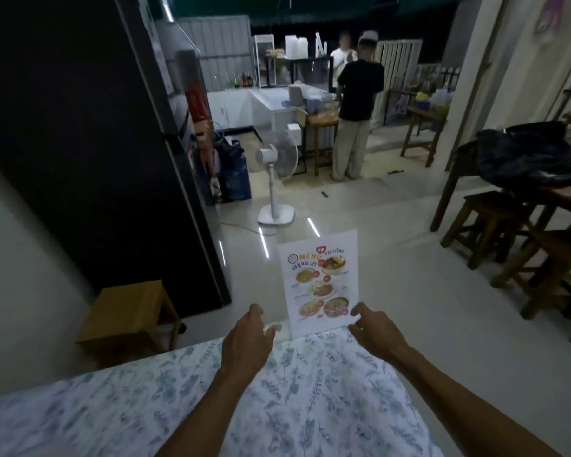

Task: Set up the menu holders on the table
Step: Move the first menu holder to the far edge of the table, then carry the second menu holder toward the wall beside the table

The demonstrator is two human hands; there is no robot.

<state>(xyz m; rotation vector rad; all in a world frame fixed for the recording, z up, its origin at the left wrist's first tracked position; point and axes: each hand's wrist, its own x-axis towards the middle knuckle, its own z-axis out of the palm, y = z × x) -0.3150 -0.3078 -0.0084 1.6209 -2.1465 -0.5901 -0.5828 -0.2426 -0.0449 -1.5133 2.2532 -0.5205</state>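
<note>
A clear menu holder (320, 282) stands upright at the far edge of the table (310, 390), which has a blue floral cloth. It holds a white sheet headed MENU with pictures of dishes. My left hand (248, 338) is at the holder's lower left, fingers curled on its clear base. My right hand (373, 328) pinches the holder's lower right corner. Both forearms reach forward across the cloth.
A low wooden stool (129, 311) sits left of the table beside a tall black fridge (96, 143). A white standing fan (276, 179) is on the floor ahead. Dark wooden stools (495, 219) and a table are at the right. Two people stand at a counter far back.
</note>
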